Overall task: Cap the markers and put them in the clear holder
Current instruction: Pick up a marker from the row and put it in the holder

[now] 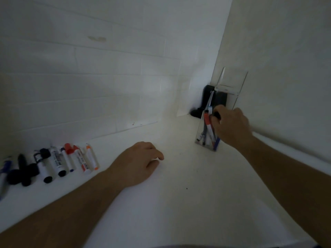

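Marker going into clear holder, right of frame

Black-capped marker [216,116] pinched in right hand [231,127], cap end up, long axis near upright and leaning slightly, lower end hidden behind fingers at mouth of clear holder [200,138]. Several capped markers already standing inside. Holder right of centre on white surface [179,203], directly under that hand, so only a short drop left, by the look of it. Left hand [138,162] resting loose and empty, mid frame. Row of remaining markers [53,163] lower left, just beyond left hand, nearer to it than to right.
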The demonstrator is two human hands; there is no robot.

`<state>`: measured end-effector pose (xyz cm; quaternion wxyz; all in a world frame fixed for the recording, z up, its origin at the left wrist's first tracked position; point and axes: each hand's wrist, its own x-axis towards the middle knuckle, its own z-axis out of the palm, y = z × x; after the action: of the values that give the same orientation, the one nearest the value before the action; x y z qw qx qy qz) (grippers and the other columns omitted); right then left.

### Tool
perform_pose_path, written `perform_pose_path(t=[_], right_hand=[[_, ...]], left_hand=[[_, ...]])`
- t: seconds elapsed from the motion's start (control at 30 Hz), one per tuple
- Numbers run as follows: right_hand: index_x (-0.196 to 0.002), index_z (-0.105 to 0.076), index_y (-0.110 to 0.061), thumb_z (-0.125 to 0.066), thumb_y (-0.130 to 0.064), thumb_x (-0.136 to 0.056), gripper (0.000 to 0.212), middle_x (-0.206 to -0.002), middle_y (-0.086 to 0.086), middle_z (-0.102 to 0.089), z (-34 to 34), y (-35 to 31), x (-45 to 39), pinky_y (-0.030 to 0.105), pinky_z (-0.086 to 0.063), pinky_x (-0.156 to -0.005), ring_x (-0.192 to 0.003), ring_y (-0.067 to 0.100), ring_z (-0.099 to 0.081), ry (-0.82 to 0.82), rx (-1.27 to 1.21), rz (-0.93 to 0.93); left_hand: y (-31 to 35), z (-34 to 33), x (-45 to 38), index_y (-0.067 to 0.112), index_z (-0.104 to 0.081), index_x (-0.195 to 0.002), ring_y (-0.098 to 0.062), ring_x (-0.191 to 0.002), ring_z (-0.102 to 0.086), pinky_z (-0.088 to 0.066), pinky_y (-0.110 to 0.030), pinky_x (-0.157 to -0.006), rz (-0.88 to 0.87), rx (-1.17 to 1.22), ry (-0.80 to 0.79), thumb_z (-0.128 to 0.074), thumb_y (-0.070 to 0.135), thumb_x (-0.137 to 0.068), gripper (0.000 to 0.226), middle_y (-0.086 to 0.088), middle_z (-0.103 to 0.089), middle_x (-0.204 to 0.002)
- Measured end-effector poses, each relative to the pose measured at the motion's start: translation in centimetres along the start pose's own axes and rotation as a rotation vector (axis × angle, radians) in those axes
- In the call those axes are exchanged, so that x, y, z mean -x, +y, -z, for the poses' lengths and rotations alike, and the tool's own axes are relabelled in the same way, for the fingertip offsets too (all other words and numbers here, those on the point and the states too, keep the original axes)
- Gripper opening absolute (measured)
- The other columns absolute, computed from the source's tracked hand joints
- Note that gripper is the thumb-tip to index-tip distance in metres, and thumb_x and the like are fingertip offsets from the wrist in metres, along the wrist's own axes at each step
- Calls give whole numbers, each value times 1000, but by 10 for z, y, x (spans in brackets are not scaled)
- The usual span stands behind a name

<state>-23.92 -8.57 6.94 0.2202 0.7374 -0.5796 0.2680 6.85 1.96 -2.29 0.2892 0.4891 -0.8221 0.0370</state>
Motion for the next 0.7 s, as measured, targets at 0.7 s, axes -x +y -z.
perform_pose_path(t=[0.7], right_hand=[[-106, -76, -15, -66, -10, -85, 24, -103, 1, -72, -17, -220, 62, 0, -32, -83, -82, 1, -54, -322, -691, 608]], left_hand=[[-62, 108, 12, 33, -71, -107, -19, -95, -60, -45, -32, -87, 338, -192, 356, -57, 18, -91, 27, 5, -69, -102]])
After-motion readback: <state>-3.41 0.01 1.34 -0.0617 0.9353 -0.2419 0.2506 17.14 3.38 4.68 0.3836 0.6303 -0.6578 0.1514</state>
